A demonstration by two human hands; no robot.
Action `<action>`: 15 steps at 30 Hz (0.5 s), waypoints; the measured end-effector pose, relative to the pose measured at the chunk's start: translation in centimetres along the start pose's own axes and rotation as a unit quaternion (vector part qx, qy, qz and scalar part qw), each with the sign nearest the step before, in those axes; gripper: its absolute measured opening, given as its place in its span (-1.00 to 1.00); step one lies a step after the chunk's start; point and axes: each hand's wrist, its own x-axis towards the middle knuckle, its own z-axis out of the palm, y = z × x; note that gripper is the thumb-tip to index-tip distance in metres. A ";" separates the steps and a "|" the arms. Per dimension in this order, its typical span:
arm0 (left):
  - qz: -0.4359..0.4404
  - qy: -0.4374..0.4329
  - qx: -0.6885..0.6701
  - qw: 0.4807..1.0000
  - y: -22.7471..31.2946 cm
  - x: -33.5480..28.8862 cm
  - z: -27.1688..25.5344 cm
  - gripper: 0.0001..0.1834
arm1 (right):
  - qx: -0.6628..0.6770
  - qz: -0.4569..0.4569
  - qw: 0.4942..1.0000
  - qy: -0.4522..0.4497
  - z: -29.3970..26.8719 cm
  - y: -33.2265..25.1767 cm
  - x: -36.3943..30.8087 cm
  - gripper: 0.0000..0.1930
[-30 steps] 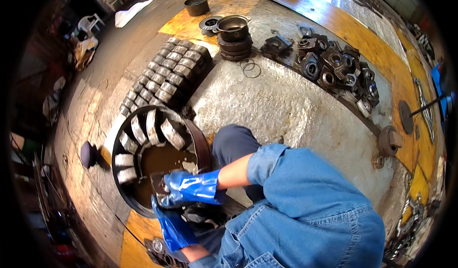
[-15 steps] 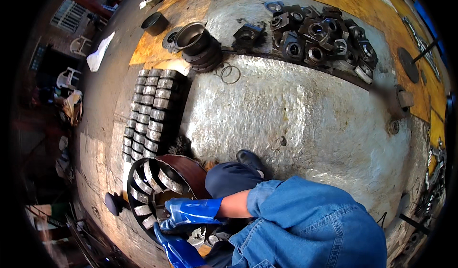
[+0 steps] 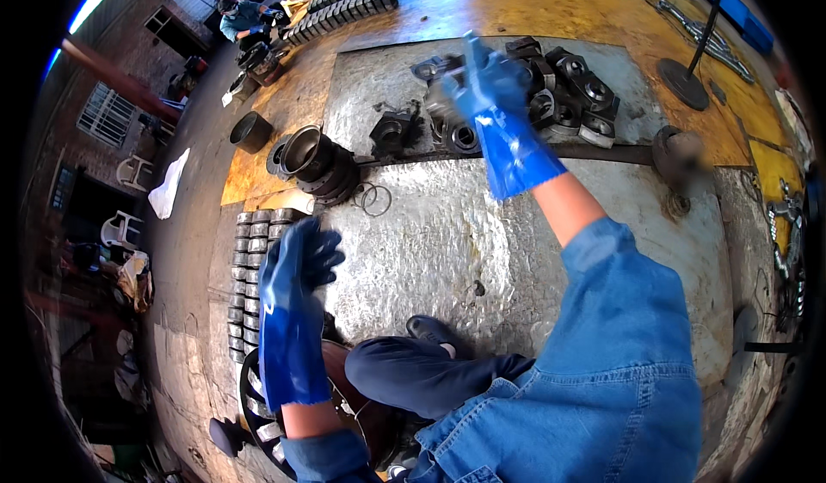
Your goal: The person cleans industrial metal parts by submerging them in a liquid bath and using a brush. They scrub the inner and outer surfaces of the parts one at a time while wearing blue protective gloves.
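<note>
The pile of dark metal blocks [image 3: 594, 92] lay under and around the fingers of the right hand [image 3: 492, 87], with most of its visible part to their right. Some pieces showed just left of these fingers and others on their near side, left of the glove's cuff. Motion blur and the glove hid whether the fingers grasped a block or only hovered or touched, so I could not tell. The blocks looked black and greasy, angular in outline, several with round bores rimmed in greyer metal, heaped at mixed tilts. A single similar block [image 3: 392, 130] sat apart, left of the right fingers.

The left hand [image 3: 301, 259] was released, its fingers spread and pointing right, with nothing visible in them. Rows of short, banded metal pieces [image 3: 245, 285] stood to their left. Beyond those fingertips rose a stack of round parts [image 3: 331, 186] topped by a bowl-shaped housing [image 3: 307, 152]; two thin rings [image 3: 374, 199] lay farther right.
</note>
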 end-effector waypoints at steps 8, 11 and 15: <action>-0.050 0.167 -0.017 0.985 -11.1 -9.1 -18.3 -0.60 | 0.072 -0.075 0.977 -0.188 9.3 0.1 -8.2 -0.37; -0.049 0.196 -0.012 0.979 -16.7 -14.2 -23.9 -0.54 | 0.066 -0.211 0.938 -0.268 16.5 -2.9 -13.9 -0.31; -0.071 0.336 -0.079 0.936 -23.4 -23.5 -32.0 -0.61 | 0.168 -0.238 0.858 -0.423 17.4 -13.5 -25.8 -0.33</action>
